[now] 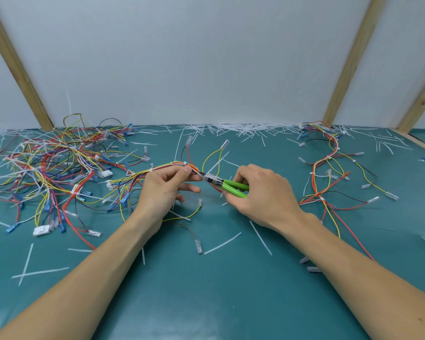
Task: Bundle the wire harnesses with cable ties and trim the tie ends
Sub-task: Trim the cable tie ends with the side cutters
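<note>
My left hand (166, 190) pinches a red, yellow and orange wire harness (165, 166) at the table's middle, thumb and forefinger on the wires. My right hand (263, 195) grips green-handled cutters (227, 184), whose dark jaws sit right at the pinched spot. A white cable tie tail (216, 163) sticks up to the right from the harness beside the jaws. Other white ties (185, 163) ring the same harness further left.
A big tangle of harnesses (52, 168) fills the left of the teal table (206, 290). One tied harness (326, 173) lies at right. Loose and trimmed ties (243, 130) litter the back edge and the front. Wooden posts (349, 60) frame the white wall.
</note>
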